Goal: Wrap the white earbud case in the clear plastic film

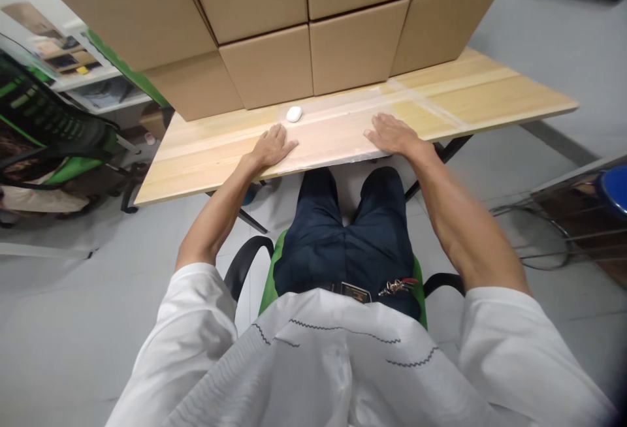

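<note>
A small, white, rounded object (pixel 294 114) is lying on the pale wooden bench (pixel 206 154), just beyond the left hand (pixel 271 146). That hand is resting palm-down, its thumb spread wide; the right hand (pixel 390 133) is lying flat too, fingers apart, both near the front edge. Stacked brown cardboard boxes (pixel 267 64) are standing along the far side, while a front strip of wood is stretching between the hands and toward both ends. Grey tiled floor (pixel 73 322) is surrounding the bench.

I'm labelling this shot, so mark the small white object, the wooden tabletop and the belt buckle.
Small white object (pixel 294 114): head view, middle of its top.
Wooden tabletop (pixel 210 153): head view, bare wood toward picture left.
Belt buckle (pixel 356 293): head view, its front plate.
</note>
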Available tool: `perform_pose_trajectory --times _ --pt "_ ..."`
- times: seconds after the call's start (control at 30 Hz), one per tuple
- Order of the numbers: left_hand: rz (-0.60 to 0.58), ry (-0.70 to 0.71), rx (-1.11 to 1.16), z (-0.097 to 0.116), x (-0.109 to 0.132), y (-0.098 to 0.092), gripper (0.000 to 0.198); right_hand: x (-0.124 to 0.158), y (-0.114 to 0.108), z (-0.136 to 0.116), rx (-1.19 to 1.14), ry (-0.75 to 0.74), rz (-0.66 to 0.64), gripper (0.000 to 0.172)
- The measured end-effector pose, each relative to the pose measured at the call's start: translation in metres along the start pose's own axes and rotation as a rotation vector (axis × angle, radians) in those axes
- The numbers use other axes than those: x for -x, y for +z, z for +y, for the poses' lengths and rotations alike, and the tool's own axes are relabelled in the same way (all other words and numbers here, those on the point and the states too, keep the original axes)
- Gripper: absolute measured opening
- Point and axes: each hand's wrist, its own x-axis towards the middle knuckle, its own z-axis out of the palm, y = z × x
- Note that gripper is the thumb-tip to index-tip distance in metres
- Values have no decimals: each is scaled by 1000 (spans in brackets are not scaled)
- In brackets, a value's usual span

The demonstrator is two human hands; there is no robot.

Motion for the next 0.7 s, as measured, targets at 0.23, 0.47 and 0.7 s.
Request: perform_pose_trajectory --times 0.23,0.47,0.7 --pt "-22 -31 -45 8 11 -6 91 -14 -5 3 -40 -6 5 107" --pt "-28 -53 -37 9 10 -6 98 -21 -5 7 -63 1 11 109" --pt "-30 -56 -72 11 14 -5 87 -21 -3 6 10 -5 15 104"
